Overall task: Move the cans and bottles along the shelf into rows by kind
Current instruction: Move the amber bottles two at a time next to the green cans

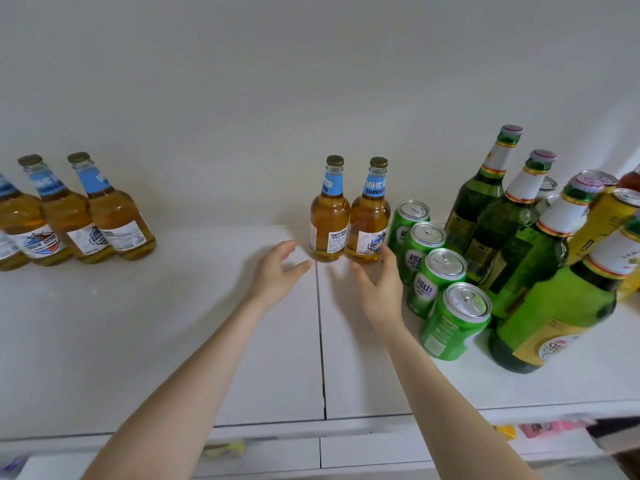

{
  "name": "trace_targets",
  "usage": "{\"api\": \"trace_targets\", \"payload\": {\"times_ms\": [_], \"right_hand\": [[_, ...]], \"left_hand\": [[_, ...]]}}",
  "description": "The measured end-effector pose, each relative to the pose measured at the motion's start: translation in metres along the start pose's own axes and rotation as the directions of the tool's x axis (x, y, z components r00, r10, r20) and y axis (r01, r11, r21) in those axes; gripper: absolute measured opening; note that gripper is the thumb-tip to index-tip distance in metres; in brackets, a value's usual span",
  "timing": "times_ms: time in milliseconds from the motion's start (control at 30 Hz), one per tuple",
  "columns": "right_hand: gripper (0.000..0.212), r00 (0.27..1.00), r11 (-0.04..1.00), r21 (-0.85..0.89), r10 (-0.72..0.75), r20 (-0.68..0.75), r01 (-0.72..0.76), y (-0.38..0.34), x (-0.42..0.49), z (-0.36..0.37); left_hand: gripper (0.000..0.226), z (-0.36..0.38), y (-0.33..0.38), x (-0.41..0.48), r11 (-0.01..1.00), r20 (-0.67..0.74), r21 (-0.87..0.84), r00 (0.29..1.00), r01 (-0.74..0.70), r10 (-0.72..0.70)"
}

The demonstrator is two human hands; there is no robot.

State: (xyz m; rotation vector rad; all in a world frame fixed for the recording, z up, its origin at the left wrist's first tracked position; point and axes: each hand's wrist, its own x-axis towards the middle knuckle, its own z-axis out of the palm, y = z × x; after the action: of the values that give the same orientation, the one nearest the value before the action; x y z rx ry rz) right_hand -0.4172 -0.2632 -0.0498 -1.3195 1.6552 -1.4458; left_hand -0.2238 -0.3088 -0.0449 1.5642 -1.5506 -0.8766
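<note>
Two amber bottles with blue neck labels stand side by side mid-shelf, the left one [329, 220] and the right one [369, 223]. My left hand [277, 270] is open just left of and in front of them, touching nothing. My right hand [379, 289] is open in front of the right bottle, its fingertips close to the bottle's base. Three more amber bottles [114, 216] stand at the far left. A row of several green cans [436, 275] runs diagonally to the right of my right hand. Tall green bottles [512, 223] stand behind the cans.
The white shelf [207, 341] has a seam down its middle and a white wall behind. Yellow cans [609, 209] and silver can tops sit at the far right behind the green bottles. Coloured items show on a lower shelf [547, 427].
</note>
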Motion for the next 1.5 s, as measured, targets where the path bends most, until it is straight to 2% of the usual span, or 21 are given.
{"api": "trace_targets", "payload": {"times_ms": [133,233,367,533,733,900,1100,1500], "right_hand": [[0.071,0.994,0.963,-0.259,-0.057,0.088,0.079,-0.010,-0.027,-0.011],[0.072,0.986,0.877,-0.458,-0.087,0.143,0.144,-0.018,-0.049,-0.020],[0.071,0.972,0.707,-0.668,-0.131,0.197,0.231,-0.027,-0.082,-0.032],[0.071,0.946,0.524,-0.788,-0.171,0.275,0.324,-0.039,-0.122,-0.046],[0.071,0.916,0.395,-0.826,-0.194,0.352,0.402,-0.061,-0.178,-0.056],[0.071,0.911,0.360,-0.837,-0.169,0.375,0.411,-0.079,-0.216,-0.047],[0.071,0.903,0.354,-0.831,-0.175,0.392,0.429,-0.100,-0.249,-0.018],[0.068,0.926,0.414,-0.828,-0.168,0.339,0.379,-0.136,-0.285,0.110]], "left_hand": [[0.055,-0.020,0.002,-0.036,0.920,0.000,0.359,0.986,-0.155,0.166],[0.056,-0.029,0.006,-0.066,0.834,0.027,0.499,0.966,-0.237,0.259],[0.054,-0.041,0.007,-0.105,0.714,0.042,0.633,0.935,-0.297,0.352],[0.058,-0.058,0.004,-0.154,0.570,0.073,0.774,0.934,-0.274,0.350],[0.061,-0.084,0.003,-0.217,0.469,0.088,0.849,0.941,-0.242,0.327],[0.062,-0.107,-0.001,-0.259,0.425,0.098,0.875,0.945,-0.231,0.312],[0.062,-0.147,-0.015,-0.284,0.418,0.086,0.883,0.950,-0.212,0.301],[0.062,-0.273,-0.073,-0.258,0.370,0.143,0.891,0.938,-0.261,0.317]]}}
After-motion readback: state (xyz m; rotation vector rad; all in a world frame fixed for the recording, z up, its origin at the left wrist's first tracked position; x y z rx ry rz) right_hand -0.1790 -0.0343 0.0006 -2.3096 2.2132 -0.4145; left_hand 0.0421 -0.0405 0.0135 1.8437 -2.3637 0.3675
